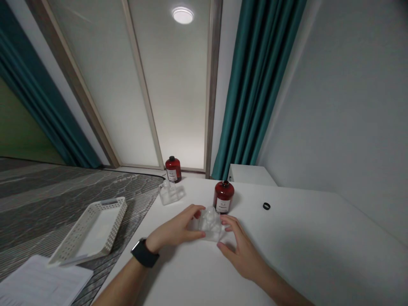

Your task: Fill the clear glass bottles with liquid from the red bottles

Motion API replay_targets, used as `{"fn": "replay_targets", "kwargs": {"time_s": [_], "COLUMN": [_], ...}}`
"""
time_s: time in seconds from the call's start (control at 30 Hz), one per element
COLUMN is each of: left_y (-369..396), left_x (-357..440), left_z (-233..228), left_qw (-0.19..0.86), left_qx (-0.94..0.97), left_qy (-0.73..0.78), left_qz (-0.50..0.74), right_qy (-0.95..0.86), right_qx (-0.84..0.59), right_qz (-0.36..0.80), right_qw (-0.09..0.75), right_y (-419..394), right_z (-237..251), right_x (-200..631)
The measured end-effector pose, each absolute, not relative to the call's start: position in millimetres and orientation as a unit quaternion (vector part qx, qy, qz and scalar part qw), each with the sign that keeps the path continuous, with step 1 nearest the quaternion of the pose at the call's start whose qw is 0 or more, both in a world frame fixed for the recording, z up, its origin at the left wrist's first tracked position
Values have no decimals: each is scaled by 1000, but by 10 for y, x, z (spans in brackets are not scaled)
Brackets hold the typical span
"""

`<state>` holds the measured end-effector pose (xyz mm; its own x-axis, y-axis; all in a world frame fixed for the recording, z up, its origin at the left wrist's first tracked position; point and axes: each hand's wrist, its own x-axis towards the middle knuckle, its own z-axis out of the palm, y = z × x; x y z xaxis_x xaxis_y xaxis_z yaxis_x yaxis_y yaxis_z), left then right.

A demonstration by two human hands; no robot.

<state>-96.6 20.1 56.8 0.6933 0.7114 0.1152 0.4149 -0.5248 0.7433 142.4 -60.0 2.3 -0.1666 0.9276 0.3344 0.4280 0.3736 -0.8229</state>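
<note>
On a white desk, the left hand and right hand have half-curled fingers; whether they grip, I cannot tell. A round, dark-red, white-labelled bottle stands just behind the lumpy, transparent block between both hands; a black ring lies rightward.

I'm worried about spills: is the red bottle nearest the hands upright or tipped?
Upright: the red bottle stands on the white table, neck uppermost.

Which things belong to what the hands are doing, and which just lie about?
In use:
clear molded piece, between left hand and right hand
possibly nearer red bottle, just behind

Apparently lying about:
farther red bottle
other clear piece
black ring
white perforated basket
paper sheets
</note>
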Motion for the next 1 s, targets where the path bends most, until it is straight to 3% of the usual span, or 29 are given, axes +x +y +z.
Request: {"fn": "replay_targets", "kwargs": {"time_s": [0.3,0.5,0.7,1.0], "left_y": [273,370,573,888], "left_x": [-1185,-1308,-1513,-1691], "left_z": [683,739,642,377], "left_qw": [385,288,207,272], "left_qx": [826,727,510,263], "left_qy": [355,416,491,561], "left_qz": [206,465,675,736], "right_qy": [-735,-768,-780,-785], "right_qx": [-498,-475,-451,-415], "right_qz": [253,217,211,254], "right_qw": [385,371,379,384], "right_y": [-409,-169,164,539], "right_z": [-123,-66,23,-5], "right_x": [1316,1005,594,166]}}
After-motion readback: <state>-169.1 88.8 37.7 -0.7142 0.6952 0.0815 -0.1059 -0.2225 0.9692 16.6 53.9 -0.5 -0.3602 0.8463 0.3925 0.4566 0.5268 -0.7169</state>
